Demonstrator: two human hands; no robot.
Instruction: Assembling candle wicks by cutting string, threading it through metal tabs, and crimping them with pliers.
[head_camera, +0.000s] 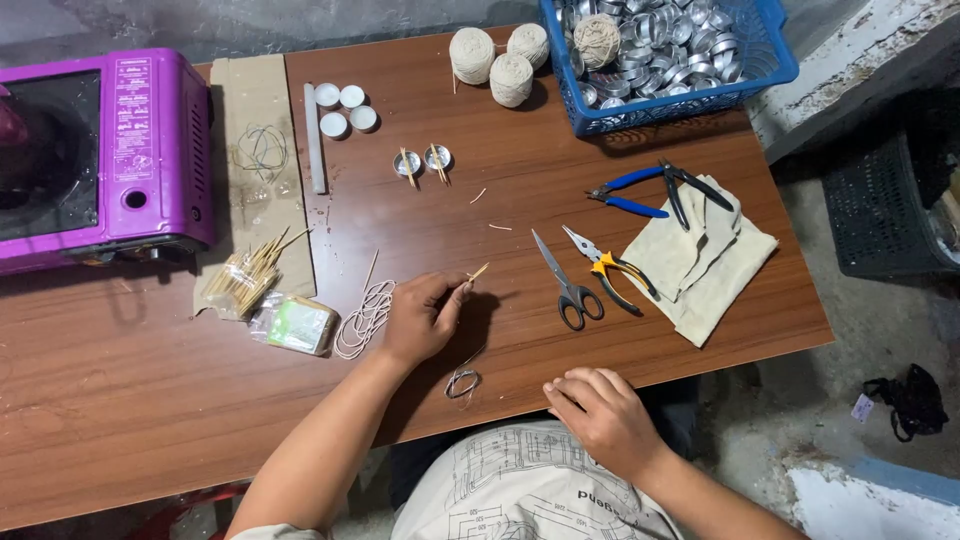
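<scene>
- Centre of the frame: the left hand (420, 318) pinches a short wooden stick (478, 271) between fingertips, the stick's long axis pointing up and to the right, away from the wrist and just above the brown table (120, 400).
- Lower centre: the right hand (597, 410) rests at the table's near edge, fingers curled loosely, holding nothing that can be seen; it lies well apart from the stick, so the left hand is the nearer one.
- Between the two hands, a small loop of thin string (462, 382) lies on the wood.
- Just right of the stick: grey scissors (563, 279), then yellow-handled pliers (612, 270), with blue-handled pliers (640, 192) on a pale cloth (705, 275) further right.
- Left of the left hand: a coil of white cord (366, 318), a small plastic packet (295, 324) and a bundle of sticks (245, 275).
- Above: two metal cups (422, 160) with sticks across them, four white candles (343, 108), three balls of twine (500, 58).
- Upper right: a blue basket (770, 70) of metal cups. Upper left: a purple stove (150, 150).
</scene>
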